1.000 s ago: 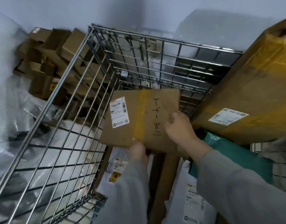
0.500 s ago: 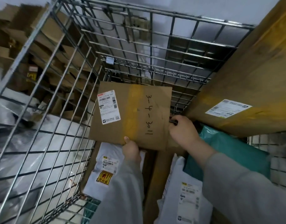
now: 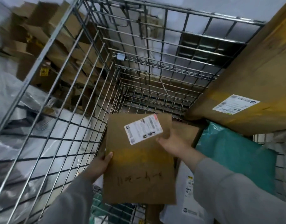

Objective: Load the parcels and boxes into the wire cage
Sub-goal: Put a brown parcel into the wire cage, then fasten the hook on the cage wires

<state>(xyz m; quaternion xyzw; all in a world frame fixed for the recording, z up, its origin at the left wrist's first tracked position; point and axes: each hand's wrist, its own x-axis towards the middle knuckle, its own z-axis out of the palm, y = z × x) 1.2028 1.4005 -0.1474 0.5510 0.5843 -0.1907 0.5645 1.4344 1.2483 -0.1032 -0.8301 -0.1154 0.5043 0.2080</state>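
I hold a flat brown cardboard parcel (image 3: 139, 165) inside the wire cage (image 3: 155, 50), near its left wall. A white shipping label sits at its upper right and handwritten numbers run along its lower half. My left hand (image 3: 98, 165) grips its left edge. My right hand (image 3: 173, 143) grips its right edge by the label. Below and to the right lie a white mailer (image 3: 186, 191), a teal bag (image 3: 236, 156) and another brown box (image 3: 186, 131). A large brown box (image 3: 252, 70) with a label leans at the right.
Outside the cage's left wall (image 3: 61, 94), stacked cardboard boxes (image 3: 42, 38) and plastic-wrapped bundles (image 3: 17, 126) pile up. The cage's far back corner (image 3: 147, 101) looks open down to the wire floor.
The parcel has been turned about a quarter turn, its label now at the upper right. It has dropped lower in the cage, and the view has moved closer.
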